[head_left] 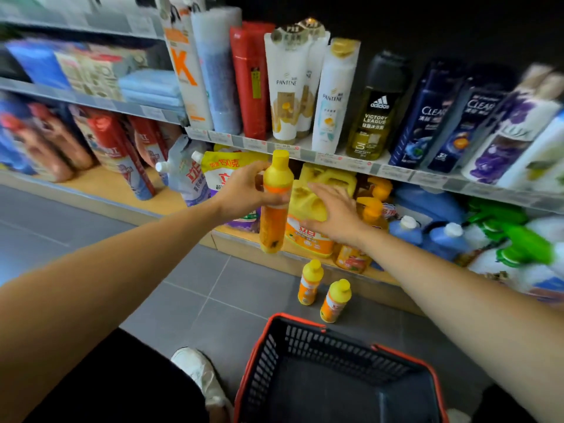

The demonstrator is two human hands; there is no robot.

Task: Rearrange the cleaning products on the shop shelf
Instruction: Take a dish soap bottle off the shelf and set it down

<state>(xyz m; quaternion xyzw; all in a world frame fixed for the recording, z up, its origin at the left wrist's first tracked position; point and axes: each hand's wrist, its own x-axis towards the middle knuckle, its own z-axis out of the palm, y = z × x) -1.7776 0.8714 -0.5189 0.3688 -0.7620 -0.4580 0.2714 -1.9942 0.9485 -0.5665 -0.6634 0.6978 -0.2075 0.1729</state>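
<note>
Holding tall orange plastic bottle with yellow cap (275, 206) upright before bottom shelf (244, 244); my left hand (241, 190) grips its upper body. Right hand (332, 215) open, fingers spread on big yellow plastic jug (331, 178). Best: nudge jug aside, seat bottle label-out, then fetch 2 matching bottles (310, 282) from floor.

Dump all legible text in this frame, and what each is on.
"PANTENE": two white bottles, upper shelf.
"adidas VICTORY LEAGUE": dark-capped bottle.
"CLEAR": two dark blue bottles.
"K": white-and-orange bottle.
"150": yellow pouch.
Unreadable: shelf price tags, label of the yellow-capped bottle in the left hand; everything else blurred.
</note>
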